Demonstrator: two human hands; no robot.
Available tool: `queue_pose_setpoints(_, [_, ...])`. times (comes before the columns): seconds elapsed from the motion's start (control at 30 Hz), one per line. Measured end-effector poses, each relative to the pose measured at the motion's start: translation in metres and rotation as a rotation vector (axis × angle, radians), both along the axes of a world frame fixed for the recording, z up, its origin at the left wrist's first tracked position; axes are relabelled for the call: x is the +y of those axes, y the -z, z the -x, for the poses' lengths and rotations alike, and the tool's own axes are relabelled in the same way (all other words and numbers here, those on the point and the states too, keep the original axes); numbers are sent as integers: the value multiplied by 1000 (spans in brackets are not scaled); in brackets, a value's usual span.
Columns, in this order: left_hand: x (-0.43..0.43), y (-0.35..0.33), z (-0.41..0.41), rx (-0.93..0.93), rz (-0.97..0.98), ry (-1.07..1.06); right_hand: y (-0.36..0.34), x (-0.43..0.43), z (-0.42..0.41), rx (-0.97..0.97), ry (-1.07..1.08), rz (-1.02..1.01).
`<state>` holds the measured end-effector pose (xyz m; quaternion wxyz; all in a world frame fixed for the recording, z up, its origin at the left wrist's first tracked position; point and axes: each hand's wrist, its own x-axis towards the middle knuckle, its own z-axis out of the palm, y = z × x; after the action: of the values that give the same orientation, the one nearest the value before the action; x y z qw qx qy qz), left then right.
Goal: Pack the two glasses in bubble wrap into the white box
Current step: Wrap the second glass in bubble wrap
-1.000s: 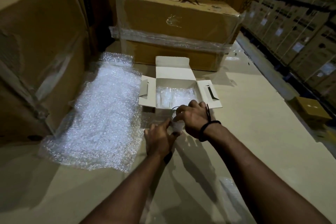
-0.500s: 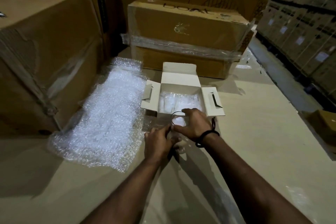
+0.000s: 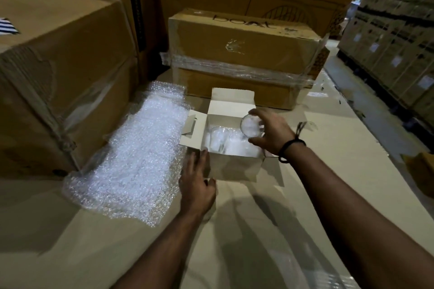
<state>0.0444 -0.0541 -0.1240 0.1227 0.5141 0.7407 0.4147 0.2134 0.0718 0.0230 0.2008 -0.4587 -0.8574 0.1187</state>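
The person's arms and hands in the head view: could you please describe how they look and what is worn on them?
Both forearms are bare, with no sleeves in view and no gloves. The left hand and its wrist show nothing worn. The right hand has a thin black cord bracelet around its wrist, with loose cord ends sticking out from it.

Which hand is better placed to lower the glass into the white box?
Right: the right hand grips the glass above the open white box, while the left hand rests open at its near left corner.
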Motion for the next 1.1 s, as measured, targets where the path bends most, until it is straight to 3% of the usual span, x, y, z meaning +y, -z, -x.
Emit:
queue_pose_setpoints(0.13, [3,2,0,41,65,4,31,23,13,-366,-84,-39])
queue_pose_setpoints(0.33, [4,3,1,26,49,4,47,34,20,-488,-208,87])
queue_pose_setpoints(0.43, [4,7,2,-4,23,5,40,36,17,-435,-169,192])
queue_pose_setpoints(0.57, [6,7,2,-15,9,-2,41,27,21,-502,46,40])
queue_pose_setpoints(0.8, [6,8,2,-18,-9,1,51,15,31,-384,189,171])
queue_pose_setpoints(1.1, [4,5,2,-10,21,1,41,8,37,-400,199,221])
